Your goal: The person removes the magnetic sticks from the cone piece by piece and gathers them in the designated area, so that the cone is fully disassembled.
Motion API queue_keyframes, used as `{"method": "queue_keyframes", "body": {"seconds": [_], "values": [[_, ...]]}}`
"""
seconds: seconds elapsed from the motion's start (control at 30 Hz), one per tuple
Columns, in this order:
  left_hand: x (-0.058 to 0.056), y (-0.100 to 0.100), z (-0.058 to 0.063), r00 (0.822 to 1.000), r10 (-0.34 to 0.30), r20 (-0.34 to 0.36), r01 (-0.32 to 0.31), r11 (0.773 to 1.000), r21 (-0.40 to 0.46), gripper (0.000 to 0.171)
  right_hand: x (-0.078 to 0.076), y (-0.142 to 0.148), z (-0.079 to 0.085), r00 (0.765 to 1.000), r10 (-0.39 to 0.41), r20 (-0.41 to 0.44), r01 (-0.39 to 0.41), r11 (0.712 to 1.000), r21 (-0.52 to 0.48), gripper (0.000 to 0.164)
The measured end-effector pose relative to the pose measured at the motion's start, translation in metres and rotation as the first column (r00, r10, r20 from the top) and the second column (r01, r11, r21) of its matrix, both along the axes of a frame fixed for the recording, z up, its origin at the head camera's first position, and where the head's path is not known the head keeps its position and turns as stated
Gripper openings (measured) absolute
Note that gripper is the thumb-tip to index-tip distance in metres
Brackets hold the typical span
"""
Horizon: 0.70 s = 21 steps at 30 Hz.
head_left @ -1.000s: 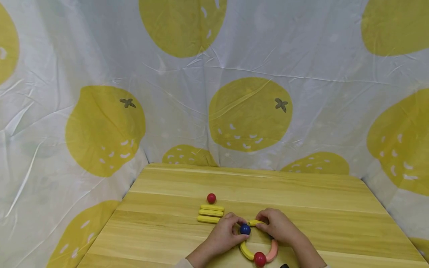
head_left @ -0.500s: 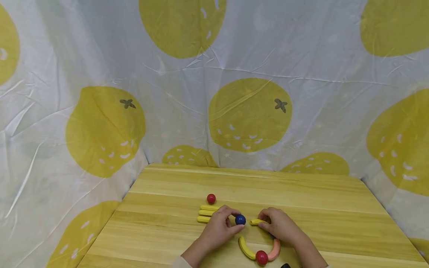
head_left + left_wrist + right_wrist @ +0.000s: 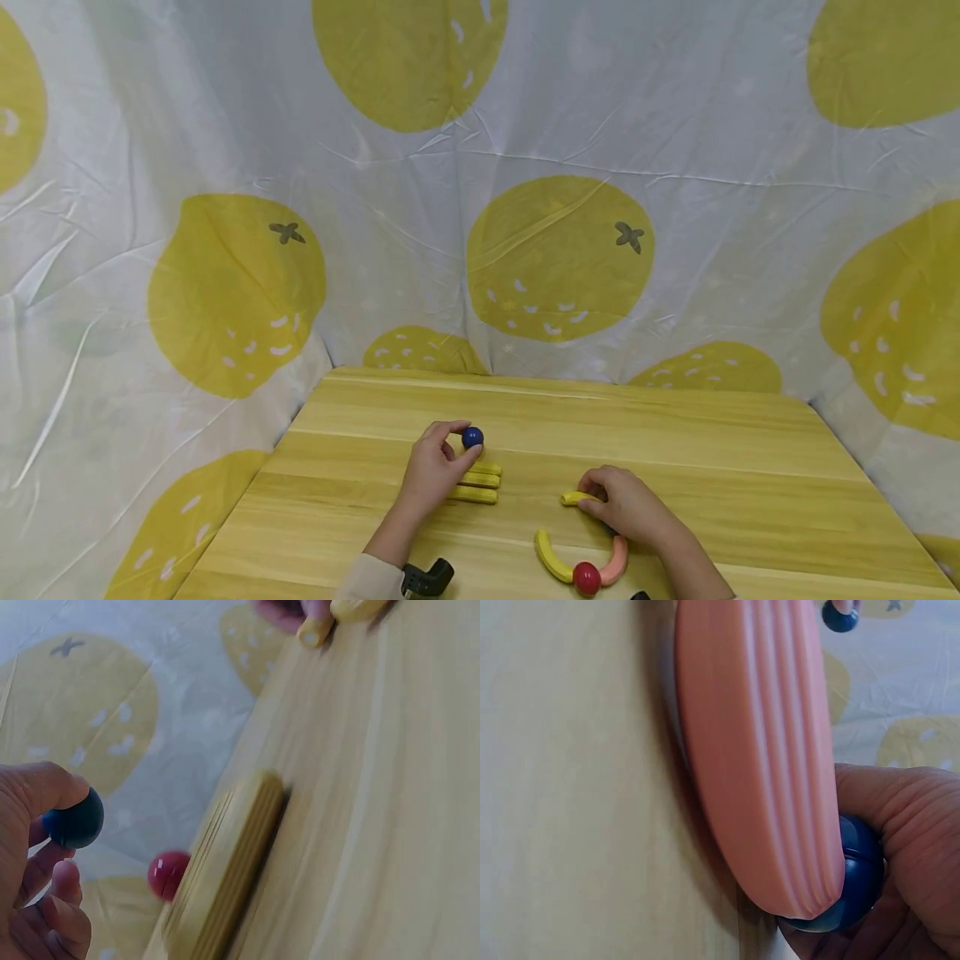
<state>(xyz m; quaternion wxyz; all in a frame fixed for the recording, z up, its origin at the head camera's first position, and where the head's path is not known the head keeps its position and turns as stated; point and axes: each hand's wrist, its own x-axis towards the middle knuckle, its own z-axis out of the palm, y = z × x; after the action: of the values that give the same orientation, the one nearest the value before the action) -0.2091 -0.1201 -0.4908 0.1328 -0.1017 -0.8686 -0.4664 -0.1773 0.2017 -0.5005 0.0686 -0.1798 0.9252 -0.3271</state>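
1. Lower left: the left hand [image 3: 13,855] pinches a dark blue ball [image 3: 75,820].
2. Below centre: a red ball [image 3: 166,876] sits partly behind ridged yellow bars [image 3: 229,862].
3. Top edge: the right hand [image 3: 286,612] touches a yellow piece [image 3: 313,633].
4. Right: wooden tabletop [image 3: 397,810].

"Where's the blue ball [image 3: 472,437]?"

"Pinched in the left hand [image 3: 431,475], glossy, at ten o'clock from the right hand [image 3: 632,507]."

"And the rest?"

"Round a dial: the gripped yellow arc [image 3: 573,498] at twelve, its free end toward nine. A pink arc [image 3: 616,562] (ribbed lengthwise) curves at four, its far end against a second blue ball [image 3: 865,862]. A red ball [image 3: 587,578] at six touches it and another yellow arc [image 3: 552,557] at eight."
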Motion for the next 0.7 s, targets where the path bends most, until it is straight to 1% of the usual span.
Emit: {"method": "queue_keyframes", "body": {"seconds": [0.13,0.2,0.27,0.37,0.47,0.53,0.7], "values": [[-0.01,-0.017,-0.009,0.996,0.086,0.037,-0.088,0.995,0.04,0.038,0.0,0.001,0.001,1.0,-0.002,0.002,0.002,1.0,-0.001,0.01],[-0.015,-0.024,-0.016,0.99,0.128,0.055,-0.13,0.99,0.048,0.037,0.0,0.001,0.001,1.0,0.0,0.001,0.0,1.0,-0.001,0.01],[-0.019,-0.03,-0.023,0.986,0.154,0.068,-0.158,0.986,0.054,0.035,0.0,0.001,0.001,1.0,0.003,0.0,-0.003,1.0,-0.004,0.01],[-0.023,-0.036,-0.032,0.983,0.158,0.09,-0.164,0.984,0.071,0.034,0.0,0.001,0.001,1.0,0.009,-0.004,-0.009,1.0,-0.007,0.01],[-0.024,-0.038,-0.038,0.984,0.14,0.111,-0.15,0.985,0.087,0.033,0.0,0.0,0.001,1.0,0.015,-0.009,-0.015,1.0,-0.008,0.01],[-0.025,-0.038,-0.04,0.983,0.136,0.124,-0.148,0.985,0.088,0.032,0.0,0.0,0.001,1.0,0.018,-0.01,-0.018,1.0,-0.007,0.01],[-0.027,-0.038,-0.044,0.985,0.125,0.121,-0.134,0.988,0.075,0.03,-0.001,0.0,0.0,1.0,0.016,-0.001,-0.016,1.0,-0.007,0.01]]}}
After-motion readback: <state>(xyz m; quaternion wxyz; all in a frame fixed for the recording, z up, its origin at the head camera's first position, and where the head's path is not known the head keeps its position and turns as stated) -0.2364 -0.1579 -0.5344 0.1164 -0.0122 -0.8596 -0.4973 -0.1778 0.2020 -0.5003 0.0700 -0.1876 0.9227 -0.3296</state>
